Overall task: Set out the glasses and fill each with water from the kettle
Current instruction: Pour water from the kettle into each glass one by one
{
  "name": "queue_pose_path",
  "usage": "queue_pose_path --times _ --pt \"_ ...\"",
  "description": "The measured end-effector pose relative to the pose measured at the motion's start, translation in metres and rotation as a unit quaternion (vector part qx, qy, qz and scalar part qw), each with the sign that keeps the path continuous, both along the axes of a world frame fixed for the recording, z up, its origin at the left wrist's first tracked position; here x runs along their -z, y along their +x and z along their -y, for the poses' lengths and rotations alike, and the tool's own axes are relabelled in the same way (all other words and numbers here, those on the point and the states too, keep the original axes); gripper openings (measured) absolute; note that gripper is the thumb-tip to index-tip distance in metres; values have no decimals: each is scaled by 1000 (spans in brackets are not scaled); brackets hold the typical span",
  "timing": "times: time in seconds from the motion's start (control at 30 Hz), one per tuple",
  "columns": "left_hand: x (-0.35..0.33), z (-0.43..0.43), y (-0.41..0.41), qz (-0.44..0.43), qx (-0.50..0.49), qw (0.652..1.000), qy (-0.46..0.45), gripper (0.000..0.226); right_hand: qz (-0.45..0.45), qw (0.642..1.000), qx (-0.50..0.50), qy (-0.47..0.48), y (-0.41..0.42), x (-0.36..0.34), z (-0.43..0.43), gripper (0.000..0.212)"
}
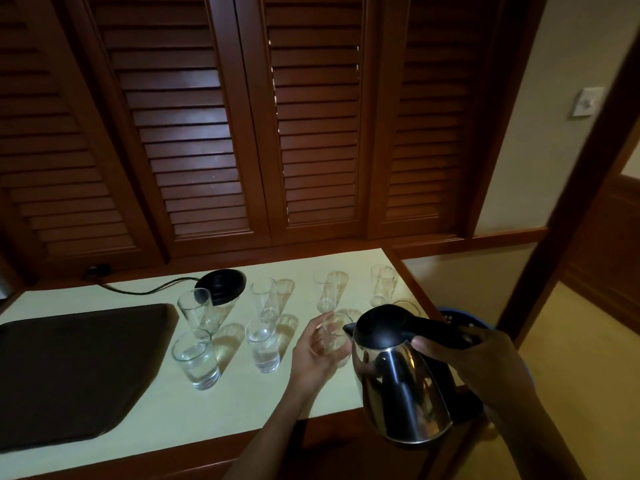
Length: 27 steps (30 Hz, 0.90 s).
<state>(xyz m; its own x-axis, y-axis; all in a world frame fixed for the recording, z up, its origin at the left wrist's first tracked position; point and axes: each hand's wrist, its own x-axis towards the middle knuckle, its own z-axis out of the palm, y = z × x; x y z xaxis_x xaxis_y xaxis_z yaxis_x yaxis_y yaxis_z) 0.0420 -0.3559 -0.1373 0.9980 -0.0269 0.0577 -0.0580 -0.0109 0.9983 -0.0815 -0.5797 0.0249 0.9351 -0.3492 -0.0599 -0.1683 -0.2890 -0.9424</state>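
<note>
the right hand point(478, 362) is clamped around the black handle of the shiny steel kettle with the black lid point(398, 372), which hangs just off the near right corner of the pale cream tabletop point(156, 441), its spout pointing left. the left hand point(322, 348) is wrapped around a clear tumbler point(334, 332) right at that spout, fingers curled round its lower wall. to do this pour well, i'd judge the thing is to keep the tumbler steady and close under the spout, tip the kettle slowly so the stream stays thin, and stop short of the rim; whether water is running now i cannot tell. left of the kettle, two clear tumblers point(197, 358) stand near the front edge and look to hold some water. behind them, further from the kettle, three or four more clear glasses point(263, 299) stand in a back row and look dry, one more partly hidden behind the kettle lid. the round black kettle base point(221, 285) sits at the back left of the kettle with its cord trailing off, and a dark brown tray point(69, 372) lies far left of it.
</note>
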Motion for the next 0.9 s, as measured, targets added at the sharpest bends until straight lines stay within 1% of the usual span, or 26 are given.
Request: queue_pose_path --times 0.2,0.33,0.37,0.5,0.53,0.63,0.73,0.9 --pt "-8 -21 -20 17 -4 1000 15 71 10 998 -34 -44 10 -2 -8 45" --pt "-10 -36 -34 12 -10 1000 11 70 21 996 -59 -60 15 -5 -17 59" --pt "-10 -38 -38 14 -11 1000 12 71 23 995 -70 -65 16 -6 -20 59" --pt "-7 -51 -48 21 -26 999 9 79 28 990 -102 -90 16 -13 -34 36" --pt "-7 -54 -51 22 -31 999 12 79 28 990 -107 -88 15 -14 -37 33" --pt "-7 -62 -58 28 -42 998 28 75 20 990 -113 -83 17 -14 -41 35" --pt "-6 -69 -63 34 -51 997 40 74 12 988 -119 -101 19 -14 -44 37" --pt "-6 -78 -68 42 -67 996 45 68 12 984 -136 -118 20 -20 -52 29"
